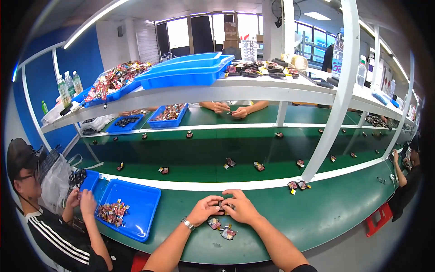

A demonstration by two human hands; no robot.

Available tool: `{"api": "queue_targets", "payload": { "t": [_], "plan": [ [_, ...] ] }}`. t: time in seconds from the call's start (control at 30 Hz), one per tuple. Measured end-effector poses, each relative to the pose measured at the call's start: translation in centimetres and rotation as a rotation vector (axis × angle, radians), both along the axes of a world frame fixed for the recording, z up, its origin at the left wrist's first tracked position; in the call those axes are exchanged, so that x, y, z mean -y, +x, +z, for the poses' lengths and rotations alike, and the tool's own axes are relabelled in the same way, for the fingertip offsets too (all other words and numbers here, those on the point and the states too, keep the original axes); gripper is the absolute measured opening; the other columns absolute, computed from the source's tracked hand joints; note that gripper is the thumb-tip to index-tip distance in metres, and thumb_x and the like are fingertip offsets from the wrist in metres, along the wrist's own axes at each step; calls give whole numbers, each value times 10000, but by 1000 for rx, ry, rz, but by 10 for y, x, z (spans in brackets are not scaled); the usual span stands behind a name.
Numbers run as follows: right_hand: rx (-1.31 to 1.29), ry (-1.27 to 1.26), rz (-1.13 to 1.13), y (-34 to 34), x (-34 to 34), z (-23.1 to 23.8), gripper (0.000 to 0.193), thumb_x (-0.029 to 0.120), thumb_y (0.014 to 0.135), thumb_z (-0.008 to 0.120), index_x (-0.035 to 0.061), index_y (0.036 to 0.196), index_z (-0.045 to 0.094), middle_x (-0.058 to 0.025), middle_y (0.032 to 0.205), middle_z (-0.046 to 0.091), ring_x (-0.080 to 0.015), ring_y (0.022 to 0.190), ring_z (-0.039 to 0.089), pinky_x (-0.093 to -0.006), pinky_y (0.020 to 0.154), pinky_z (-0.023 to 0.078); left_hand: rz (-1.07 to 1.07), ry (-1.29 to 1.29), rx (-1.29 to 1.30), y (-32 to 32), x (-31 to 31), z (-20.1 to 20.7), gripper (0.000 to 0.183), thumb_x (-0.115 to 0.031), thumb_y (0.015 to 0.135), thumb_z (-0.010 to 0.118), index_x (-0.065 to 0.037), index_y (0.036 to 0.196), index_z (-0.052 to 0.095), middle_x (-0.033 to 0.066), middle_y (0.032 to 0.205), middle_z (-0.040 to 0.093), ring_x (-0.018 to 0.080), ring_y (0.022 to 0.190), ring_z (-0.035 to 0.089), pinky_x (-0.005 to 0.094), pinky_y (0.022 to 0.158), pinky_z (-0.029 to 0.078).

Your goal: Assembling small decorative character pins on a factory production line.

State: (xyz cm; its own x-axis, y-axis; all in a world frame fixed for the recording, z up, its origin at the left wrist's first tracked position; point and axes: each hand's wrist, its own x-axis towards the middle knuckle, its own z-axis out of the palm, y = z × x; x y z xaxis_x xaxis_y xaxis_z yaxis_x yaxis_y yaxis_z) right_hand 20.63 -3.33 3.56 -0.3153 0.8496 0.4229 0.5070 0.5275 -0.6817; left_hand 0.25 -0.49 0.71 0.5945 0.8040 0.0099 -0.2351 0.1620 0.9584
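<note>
My left hand (205,211), with a metal watch at the wrist, and my right hand (242,209) meet over the green table (190,247). Between their bent fingers they grip a small black piece (222,206), largely covered, so its kind is unclear. Just below the hands lie two small dark bundles with red and whitish labels, a left bundle (214,223) and a right bundle (229,234). Both rest on the table, apart from my fingers.
A blue tray (152,199) with a pile of labelled pieces stands at left, beside a co-worker (59,222). Beyond a white rail (199,185), a green belt (195,158) carries scattered bundles. A white post (333,99) and overhead shelf stand ahead. Another person's hands (233,111) work opposite.
</note>
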Motion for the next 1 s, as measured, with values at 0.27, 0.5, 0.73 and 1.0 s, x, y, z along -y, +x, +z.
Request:
{"api": "queue_targets", "payload": {
  "t": [0.27,0.5,0.73,1.0],
  "plan": [
    [30,84,93,2,0,2,111,131,837,658,81,922,709,-96,1298,536,-302,1219,463,-398,1012,415,43,-41,-53,3,0,-1,294,-1,936,524,3,1229,496,132,1165,606,209,1028,634,350,869,576],
    [-112,-8,45,-2,-2,-15,111,132,855,644,69,935,689,-100,1280,554,-304,1222,466,-402,1017,399,80,-33,9,3,1,-4,235,-18,953,520,-18,1188,507,133,1136,610,207,1050,618,369,873,571],
    [-322,-191,118,0,-6,-23,134,165,897,622,66,964,684,-90,1274,559,-249,1115,559,-349,880,478,85,14,-20,2,1,-5,159,-21,949,530,-2,1107,524,108,1072,605,202,1017,625,367,863,583],
    [-269,-185,119,-1,-6,-24,141,174,899,622,65,963,685,-90,1274,562,-250,1142,542,-357,892,476,57,-5,-57,-1,-2,-9,114,-32,956,523,-11,1068,528,101,1039,618,190,978,637,348,811,598]
  ]
}}
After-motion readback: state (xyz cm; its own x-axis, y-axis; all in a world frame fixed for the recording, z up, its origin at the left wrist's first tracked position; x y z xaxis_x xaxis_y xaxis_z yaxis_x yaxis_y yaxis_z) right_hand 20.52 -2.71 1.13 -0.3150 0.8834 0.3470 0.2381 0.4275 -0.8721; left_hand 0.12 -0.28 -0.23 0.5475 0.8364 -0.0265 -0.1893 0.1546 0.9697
